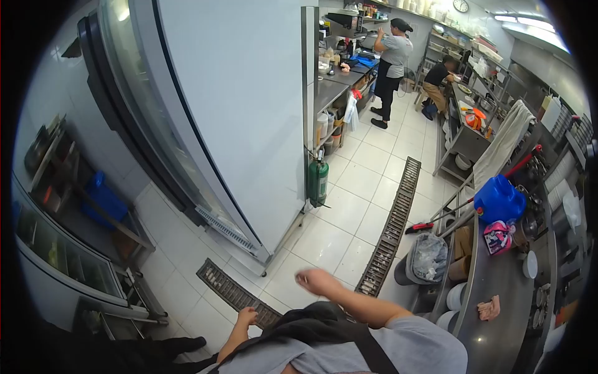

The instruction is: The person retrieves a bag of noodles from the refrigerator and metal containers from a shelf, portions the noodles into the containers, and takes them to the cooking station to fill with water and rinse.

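Note:
My right hand (316, 282) is held out in front of my body above the white tiled floor, its fingers curled in, with nothing seen in it. Lower and to the left, close to my apron (311, 324), my left hand (248, 315) is also loosely closed, and no object shows in it. Both hands are apart from any surface. Behind my left hand in the view runs a floor drain grate (233, 292). The nearest large thing ahead is a tall white refrigerator cabinet (243, 112).
A green fire extinguisher (317, 181) stands by the cabinet's corner. A second drain grate (389, 227) runs down the aisle. On the right are a lined bin (427, 258) and a steel counter (498, 336) with a blue jug (499, 198). Two people work farther back.

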{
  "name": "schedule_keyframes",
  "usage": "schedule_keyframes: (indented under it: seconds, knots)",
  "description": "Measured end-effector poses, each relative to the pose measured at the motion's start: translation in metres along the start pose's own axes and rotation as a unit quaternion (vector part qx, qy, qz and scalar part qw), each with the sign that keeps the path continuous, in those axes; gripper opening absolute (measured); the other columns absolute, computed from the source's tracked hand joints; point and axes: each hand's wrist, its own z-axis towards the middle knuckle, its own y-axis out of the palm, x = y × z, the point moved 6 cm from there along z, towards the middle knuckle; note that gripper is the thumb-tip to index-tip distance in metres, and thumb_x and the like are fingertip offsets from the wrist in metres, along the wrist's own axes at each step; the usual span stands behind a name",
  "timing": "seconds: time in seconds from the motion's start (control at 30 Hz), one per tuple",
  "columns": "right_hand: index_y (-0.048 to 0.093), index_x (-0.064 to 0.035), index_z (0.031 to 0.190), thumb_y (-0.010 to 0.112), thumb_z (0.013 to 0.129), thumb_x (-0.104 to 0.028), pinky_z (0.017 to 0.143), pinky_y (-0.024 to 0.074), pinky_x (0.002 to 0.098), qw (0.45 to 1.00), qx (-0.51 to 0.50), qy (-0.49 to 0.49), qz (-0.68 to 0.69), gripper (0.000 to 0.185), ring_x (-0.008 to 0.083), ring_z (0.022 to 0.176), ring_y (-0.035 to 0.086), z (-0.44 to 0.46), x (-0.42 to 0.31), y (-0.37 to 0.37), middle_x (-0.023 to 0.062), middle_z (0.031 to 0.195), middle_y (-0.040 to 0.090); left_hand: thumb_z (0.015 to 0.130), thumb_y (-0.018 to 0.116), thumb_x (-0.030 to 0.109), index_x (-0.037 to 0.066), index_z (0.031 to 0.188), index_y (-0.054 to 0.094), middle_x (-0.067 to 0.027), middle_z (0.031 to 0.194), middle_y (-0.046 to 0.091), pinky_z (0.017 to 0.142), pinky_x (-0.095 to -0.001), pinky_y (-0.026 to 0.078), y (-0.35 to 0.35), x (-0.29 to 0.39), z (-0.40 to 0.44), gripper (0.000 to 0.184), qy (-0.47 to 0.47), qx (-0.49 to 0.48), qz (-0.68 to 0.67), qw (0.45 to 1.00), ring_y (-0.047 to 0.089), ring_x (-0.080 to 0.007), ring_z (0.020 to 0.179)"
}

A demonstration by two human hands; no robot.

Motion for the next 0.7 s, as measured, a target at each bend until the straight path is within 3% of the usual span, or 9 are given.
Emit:
schedule_keyframes:
  seconds: [0.03, 0.13, 0.3, 0.37, 0.5, 0.53, 0.63, 0.67, 0.7]
  knots:
    - [0.063, -0.0054, 0.093, 0.052, 0.085, -0.028, 0.072, 0.0482, 0.0454, 0.995, -0.071, 0.015, -0.072, 0.026, 0.0373, 0.081, 0.06, -0.006, 0.025, 0.046, 0.0175, 0.086, 0.063, 0.074, 0.064, 0.009, 0.005, 0.117, 0.055, -0.0093, 0.092, 0.063, 0.055, -0.0337, 0.054, -0.009, 0.017, 0.001, 0.044, 0.017, 0.019, -0.017, 1.0, 0.063, -0.0182, 0.069]
    - [0.064, -0.0057, 0.092, 0.053, 0.082, -0.025, 0.073, 0.0483, 0.046, 0.989, -0.14, -0.026, -0.047, 0.024, 0.0375, 0.082, 0.06, -0.022, 0.056, 0.116, 0.0177, 0.088, 0.064, 0.075, 0.062, 0.007, 0.004, 0.118, 0.053, -0.0097, 0.094, 0.062, 0.054, -0.0336, 0.054, -0.035, 0.021, 0.002, 0.044, 0.037, 0.032, -0.039, 0.998, 0.063, -0.018, 0.07]
    - [0.066, -0.0083, 0.093, 0.052, 0.078, -0.021, 0.076, 0.0493, 0.0452, 0.957, -0.225, 0.136, -0.124, 0.024, 0.0356, 0.088, 0.062, 0.016, 0.119, 0.159, 0.0165, 0.091, 0.065, 0.075, 0.062, 0.008, 0.004, 0.116, 0.054, -0.0115, 0.092, 0.063, 0.055, -0.0345, 0.054, -0.102, -0.033, -0.037, 0.042, 0.008, 0.018, -0.011, 1.0, 0.064, -0.0209, 0.073]
    - [0.066, -0.0062, 0.09, 0.052, 0.077, -0.02, 0.078, 0.0495, 0.0447, 0.955, -0.173, 0.181, -0.158, 0.024, 0.0348, 0.088, 0.062, 0.037, 0.138, 0.153, 0.0176, 0.091, 0.065, 0.075, 0.062, 0.009, 0.005, 0.113, 0.056, -0.0115, 0.092, 0.063, 0.058, -0.035, 0.054, -0.135, -0.07, -0.049, 0.039, -0.022, 0.007, 0.034, 0.999, 0.064, -0.0217, 0.074]
    - [0.066, 0.0012, 0.084, 0.049, 0.076, -0.013, 0.08, 0.0492, 0.0438, 0.954, -0.073, 0.246, -0.156, 0.024, 0.0364, 0.089, 0.062, 0.084, 0.144, 0.14, 0.0223, 0.092, 0.064, 0.075, 0.063, 0.012, 0.007, 0.107, 0.061, -0.0114, 0.093, 0.064, 0.062, -0.0358, 0.055, -0.208, -0.159, -0.06, 0.033, -0.072, -0.005, 0.177, 0.982, 0.065, -0.0232, 0.077]
    - [0.066, 0.0012, 0.084, 0.049, 0.076, -0.013, 0.08, 0.0492, 0.0438, 0.955, -0.093, 0.221, -0.175, 0.024, 0.0364, 0.089, 0.062, 0.098, 0.145, 0.149, 0.0223, 0.092, 0.064, 0.075, 0.063, 0.013, 0.007, 0.105, 0.062, -0.0114, 0.093, 0.065, 0.063, -0.036, 0.055, -0.223, -0.178, -0.064, 0.031, -0.068, -0.013, 0.244, 0.967, 0.065, -0.0236, 0.078]
    - [0.07, -0.0072, 0.079, 0.05, 0.075, -0.02, 0.075, 0.0522, 0.0398, 0.965, -0.038, 0.159, -0.206, 0.023, 0.0311, 0.073, 0.065, 0.134, 0.135, 0.177, 0.0134, 0.072, 0.066, 0.075, 0.063, 0.015, 0.009, 0.101, 0.065, -0.0114, 0.093, 0.065, 0.066, -0.0366, 0.055, -0.245, -0.226, -0.063, 0.027, -0.008, -0.051, 0.522, 0.852, 0.066, -0.0248, 0.08]
    - [0.07, -0.0069, 0.076, 0.05, 0.076, -0.019, 0.069, 0.0539, 0.0373, 0.959, -0.066, 0.112, -0.251, 0.024, 0.0288, 0.064, 0.065, 0.148, 0.129, 0.195, 0.012, 0.062, 0.064, 0.075, 0.063, 0.016, 0.009, 0.099, 0.066, -0.0114, 0.094, 0.066, 0.067, -0.0368, 0.055, -0.248, -0.232, -0.059, 0.026, 0.007, -0.046, 0.558, 0.828, 0.066, -0.0252, 0.08]
    - [0.069, -0.0058, 0.073, 0.049, 0.076, -0.018, 0.065, 0.0543, 0.0356, 0.955, -0.124, 0.146, -0.225, 0.024, 0.0273, 0.057, 0.064, 0.156, 0.123, 0.211, 0.0127, 0.058, 0.063, 0.074, 0.061, 0.015, 0.009, 0.095, 0.067, -0.0123, 0.09, 0.066, 0.067, -0.0376, 0.054, -0.249, -0.239, -0.045, 0.023, 0.011, -0.03, 0.536, 0.844, 0.065, -0.0264, 0.079]
